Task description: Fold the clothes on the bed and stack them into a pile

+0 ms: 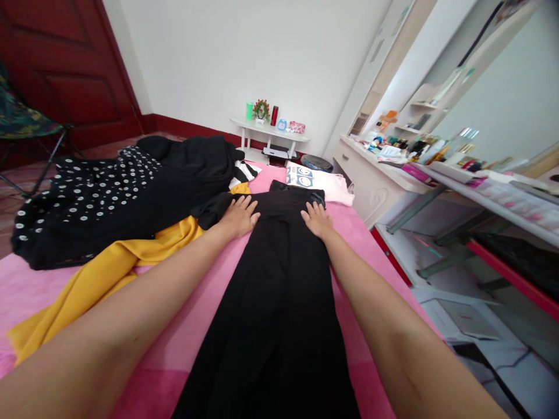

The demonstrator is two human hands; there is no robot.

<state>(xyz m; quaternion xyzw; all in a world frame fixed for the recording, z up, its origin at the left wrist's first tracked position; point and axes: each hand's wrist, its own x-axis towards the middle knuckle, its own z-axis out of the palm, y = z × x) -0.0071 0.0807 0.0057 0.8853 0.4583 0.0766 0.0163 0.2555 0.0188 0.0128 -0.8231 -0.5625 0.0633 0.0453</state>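
Black trousers [288,279] lie stretched lengthwise over a pink bed cover [205,317], with the waist at the far end and the legs running toward me. My left hand [239,216] rests on the left side near the waist, fingers spread. On the opposite edge, my right hand [317,220] lies flat with its fingers apart. Just left of my left hand is a heap of black clothing [192,174], including a black piece with white dots [105,186]. A yellow garment [131,253] trails out from under this heap, partly behind my left forearm.
Folded white and pink clothes [321,180] sit beyond the trousers. A low white table [273,131] with small items stands by the wall. Along the right runs a cluttered dressing table [371,180] with a mirror. At the left, a folding chair [26,110] stands before a red door [65,70].
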